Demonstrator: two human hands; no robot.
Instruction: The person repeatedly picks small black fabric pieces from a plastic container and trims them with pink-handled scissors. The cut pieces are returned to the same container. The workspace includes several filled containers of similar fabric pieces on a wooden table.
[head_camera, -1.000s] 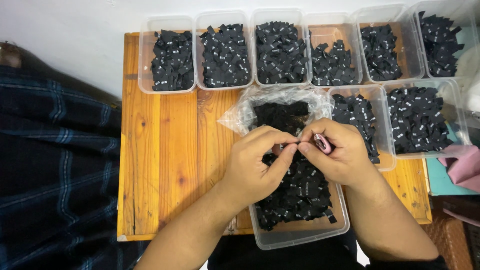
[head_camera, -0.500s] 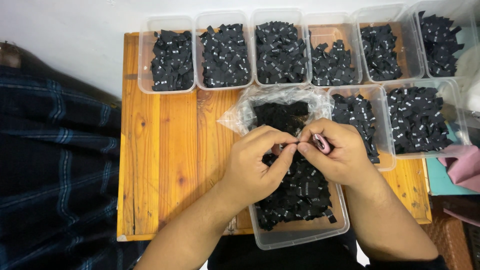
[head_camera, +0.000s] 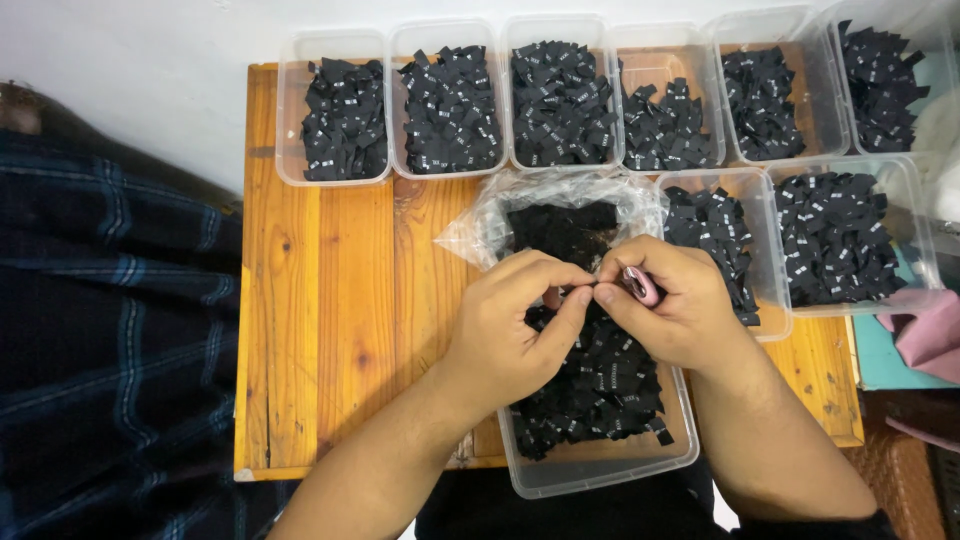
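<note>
Fingers (head_camera: 575, 300) of both hands pinch together over a clear plastic tub (head_camera: 600, 470) of small black fabric labels (head_camera: 600, 390).

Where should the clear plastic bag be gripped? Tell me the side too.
Grip the clear plastic bag at its loose crumpled left corner, coming from the left over the bare wooden table. That corner sticks out flat, clear of both hands, and the black labels sit further right inside.
</note>
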